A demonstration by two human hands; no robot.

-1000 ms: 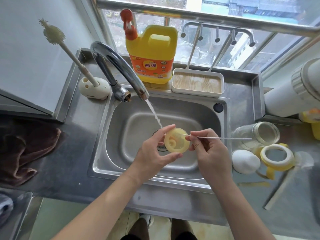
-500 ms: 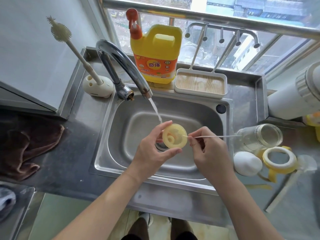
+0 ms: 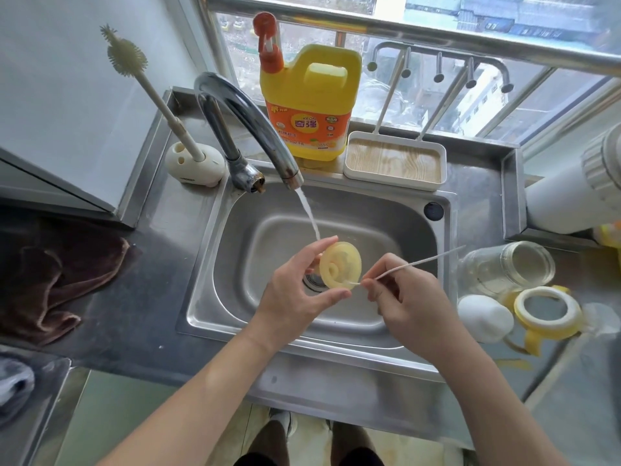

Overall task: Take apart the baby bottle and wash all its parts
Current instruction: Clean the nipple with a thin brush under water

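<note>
Over sink [image 3: 386, 227] | one nipple [image 3: 340, 265], left hand [image 3: 295, 297] | one brush [image 3: 420, 262], right hand [image 3: 410, 304]

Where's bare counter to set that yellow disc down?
The steel counter between the brown cloth and the sink's left rim is bare. The wood-grain tray behind it looks free. Right of the sink is crowded: glass bottle, white cap, yellow collar.
</note>
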